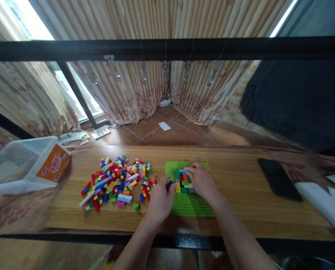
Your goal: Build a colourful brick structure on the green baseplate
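Observation:
A green studded baseplate (pixel 190 206) lies on the wooden table in front of me. On it is a low block of colored toy bricks (pixel 183 180), with blue, red, yellow, green and white pieces. My left hand (pixel 161 197) is at the plate's left edge, its thumb and fingers pinched round a dark blue brick (pixel 169 184). Over the right side of the built bricks is my right hand (pixel 200 180), fingers bent down and fingertips at the top of the build. Whether a piece is between those fingertips is hidden.
A spread pile of loose colored bricks (pixel 113 180) covers the table left of the plate. Farther left stands a clear plastic bin (pixel 23 161) with an orange label. At the right lie a black phone (pixel 280 180) and white papers (pixel 322 204). A black bar (pixel 167 49) crosses beyond the table.

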Demonstrator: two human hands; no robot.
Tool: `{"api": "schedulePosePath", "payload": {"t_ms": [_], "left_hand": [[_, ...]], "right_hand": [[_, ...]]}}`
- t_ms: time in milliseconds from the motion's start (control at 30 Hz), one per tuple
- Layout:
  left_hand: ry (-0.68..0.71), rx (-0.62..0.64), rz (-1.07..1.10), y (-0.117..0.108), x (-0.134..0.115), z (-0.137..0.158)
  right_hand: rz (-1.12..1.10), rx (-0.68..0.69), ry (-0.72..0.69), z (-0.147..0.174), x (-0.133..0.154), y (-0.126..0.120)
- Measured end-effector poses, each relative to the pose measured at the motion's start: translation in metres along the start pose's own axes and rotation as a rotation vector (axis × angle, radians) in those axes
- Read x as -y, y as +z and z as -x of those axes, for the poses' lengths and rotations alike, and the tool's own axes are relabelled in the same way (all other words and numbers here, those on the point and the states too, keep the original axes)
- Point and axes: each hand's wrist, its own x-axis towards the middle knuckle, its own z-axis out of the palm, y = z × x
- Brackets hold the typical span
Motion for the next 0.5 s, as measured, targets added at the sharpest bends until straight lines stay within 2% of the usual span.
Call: {"api": "schedulePosePath", "payload": {"t_ms": [167,300,400,500], "left_hand": [[0.054,-0.047,0.181,0.003,0.012,-0.005],[0.006,-0.049,0.355,0.008,0.02,-0.01],[-0.008,-0.046,0.37,0.01,0.021,-0.012],[0.038,-0.047,0.305,0.009,0.022,-0.013]], "right_hand": [[-0.068,-0.06,-0.024,0.008,0.0,0.0],[-0.195,-0.121,-0.014,0.012,0.004,-0.007],[-0.264,-0.161,-0.015,0.013,0.01,-0.012],[-0.299,-0.176,-0.018,0.013,0.016,-0.015]]}}
